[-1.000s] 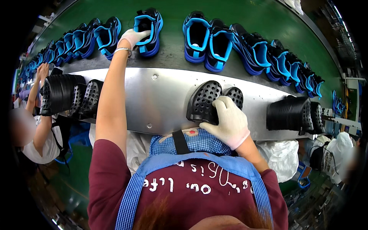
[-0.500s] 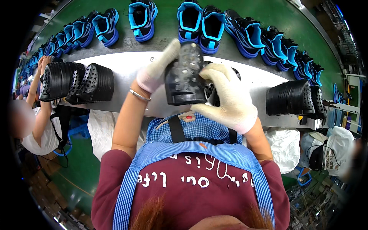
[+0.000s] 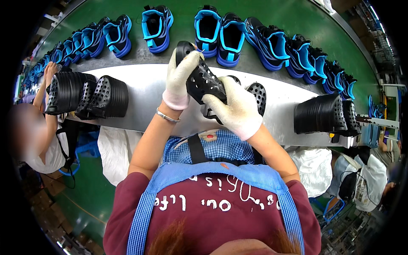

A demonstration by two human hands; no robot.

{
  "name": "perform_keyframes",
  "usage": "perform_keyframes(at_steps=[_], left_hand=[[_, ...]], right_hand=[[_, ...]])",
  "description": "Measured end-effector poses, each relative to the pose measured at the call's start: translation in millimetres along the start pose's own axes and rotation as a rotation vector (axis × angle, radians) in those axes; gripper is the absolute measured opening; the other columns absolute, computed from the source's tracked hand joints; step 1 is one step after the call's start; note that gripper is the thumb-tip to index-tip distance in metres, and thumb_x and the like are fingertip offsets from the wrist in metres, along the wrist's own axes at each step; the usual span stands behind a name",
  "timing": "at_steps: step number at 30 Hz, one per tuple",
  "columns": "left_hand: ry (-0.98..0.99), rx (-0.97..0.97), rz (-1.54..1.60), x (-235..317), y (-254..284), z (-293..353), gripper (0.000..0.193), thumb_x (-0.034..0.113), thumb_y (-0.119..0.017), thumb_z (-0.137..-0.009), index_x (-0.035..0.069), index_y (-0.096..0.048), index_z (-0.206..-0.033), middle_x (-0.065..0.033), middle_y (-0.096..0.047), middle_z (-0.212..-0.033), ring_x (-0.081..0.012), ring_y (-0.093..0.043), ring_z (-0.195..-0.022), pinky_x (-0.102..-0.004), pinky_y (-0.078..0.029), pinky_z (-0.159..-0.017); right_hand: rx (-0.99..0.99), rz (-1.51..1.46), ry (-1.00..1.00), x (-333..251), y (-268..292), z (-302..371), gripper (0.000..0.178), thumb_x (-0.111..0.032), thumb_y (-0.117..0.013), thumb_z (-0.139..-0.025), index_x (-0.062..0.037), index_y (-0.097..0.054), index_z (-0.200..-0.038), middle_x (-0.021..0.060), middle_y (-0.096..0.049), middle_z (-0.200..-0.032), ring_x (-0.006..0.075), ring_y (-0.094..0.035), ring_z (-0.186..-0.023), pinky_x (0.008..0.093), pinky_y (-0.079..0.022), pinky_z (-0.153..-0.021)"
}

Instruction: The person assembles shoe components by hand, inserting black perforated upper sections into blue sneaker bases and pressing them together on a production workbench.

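Note:
Both my hands wear off-white gloves. Between them, above the metal bench, is a black perforated insole-shaped piece (image 3: 205, 83), tilted with its far end up to the left. My left hand (image 3: 180, 78) is wrapped round its upper part, the thumb lying across it. My right hand (image 3: 236, 108) grips the lower end, thumb and fingers on either side. Behind the right hand another black perforated piece (image 3: 258, 95) rests on the bench, partly hidden by the glove.
Stacks of black perforated pieces stand at the left (image 3: 111, 97) and right (image 3: 318, 114) of the metal bench (image 3: 146, 91). Black and blue sneakers (image 3: 157, 29) line the green surface beyond. A co-worker's arms (image 3: 50, 91) reach in at the far left. White sacks (image 3: 312, 168) hang below the bench.
The held piece has turned from upright and broad-side to a slant, its top swinging left and away. My right hand has moved left and lower along it, uncovering the piece behind.

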State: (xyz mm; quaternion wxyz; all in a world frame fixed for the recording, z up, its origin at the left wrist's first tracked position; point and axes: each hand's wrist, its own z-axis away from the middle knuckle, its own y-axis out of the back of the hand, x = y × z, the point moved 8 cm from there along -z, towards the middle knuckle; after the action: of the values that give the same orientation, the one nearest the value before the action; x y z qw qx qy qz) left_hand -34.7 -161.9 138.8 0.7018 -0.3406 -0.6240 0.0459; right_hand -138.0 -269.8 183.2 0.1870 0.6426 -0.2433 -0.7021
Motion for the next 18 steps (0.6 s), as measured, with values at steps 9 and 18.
perform_keyframes(at_steps=[9,18], left_hand=[[-0.153,-0.035,-0.630,8,25,-56,0.032,0.020,-0.051,-0.100,-0.001,-0.061,-0.121,-0.0108,-0.067,-0.105,-0.0181,-0.064,-0.096,-0.0283,-0.051,-0.081],[-0.417,-0.123,-1.220,-30,-10,-98,0.022,0.019,-0.064,-0.086,0.009,-0.065,-0.106,-0.0120,-0.061,-0.111,-0.0337,-0.061,-0.102,-0.0398,-0.051,-0.089]], right_hand=[[0.139,0.439,0.058,16,40,-35,0.035,-0.036,-0.066,-0.088,-0.0025,-0.059,-0.095,0.0198,-0.064,-0.077,0.0389,-0.065,-0.075,0.0449,-0.050,-0.067],[-0.018,0.660,0.114,22,76,-112,0.047,-0.048,-0.061,-0.083,-0.0012,-0.066,-0.081,0.0215,-0.066,-0.075,0.0379,-0.067,-0.075,0.0454,-0.053,-0.070]])
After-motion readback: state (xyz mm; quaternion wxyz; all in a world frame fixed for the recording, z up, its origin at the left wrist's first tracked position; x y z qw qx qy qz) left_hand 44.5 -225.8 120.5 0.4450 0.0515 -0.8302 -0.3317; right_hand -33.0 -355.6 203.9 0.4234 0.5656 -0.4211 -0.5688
